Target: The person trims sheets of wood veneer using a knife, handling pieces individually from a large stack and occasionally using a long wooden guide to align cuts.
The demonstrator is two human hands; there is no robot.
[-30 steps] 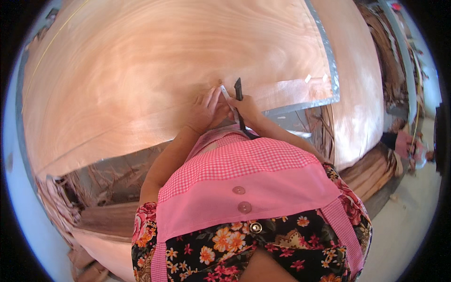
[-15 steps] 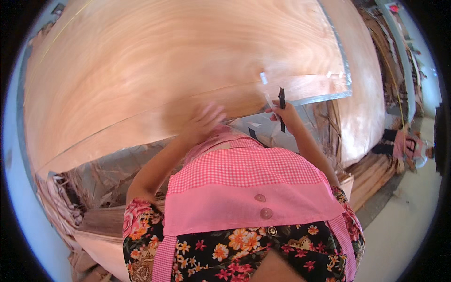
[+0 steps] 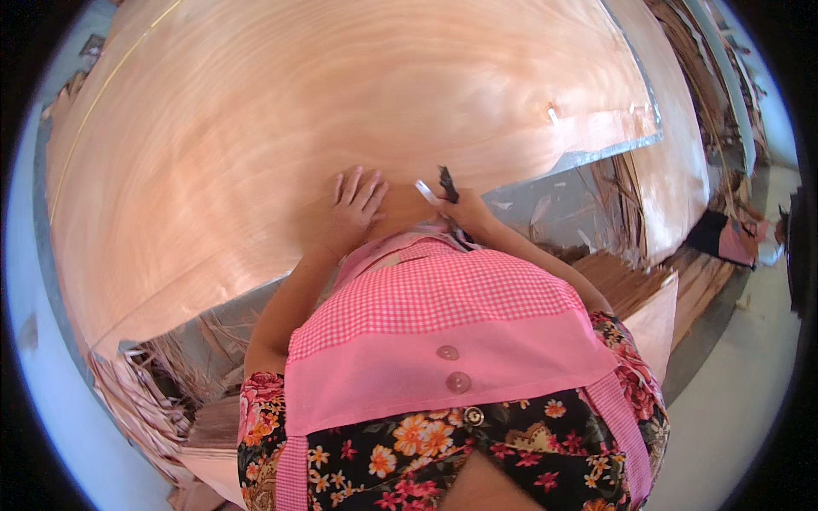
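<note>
A large, pale wood veneer sheet with wavy grain lies in front of me. My left hand rests on its near part, palm down with the fingers spread, holding nothing. Beside it, close to my apron, my right hand is closed around a thin black tool, whose kind I cannot make out. A short white strip sticks out from the same fingers, pointing toward the sheet. A small white piece sits on the veneer farther right.
A grey edge runs under the sheet's right side. Torn veneer scraps lie below at the left. Stacked brown veneer lies at the right. Another person is at the far right. A yellow line crosses the sheet's far left.
My right hand has moved left, closer to my left hand and apron, still with the black tool and white strip. The long line near the sheet's near edge no longer shows. The view has shifted.
</note>
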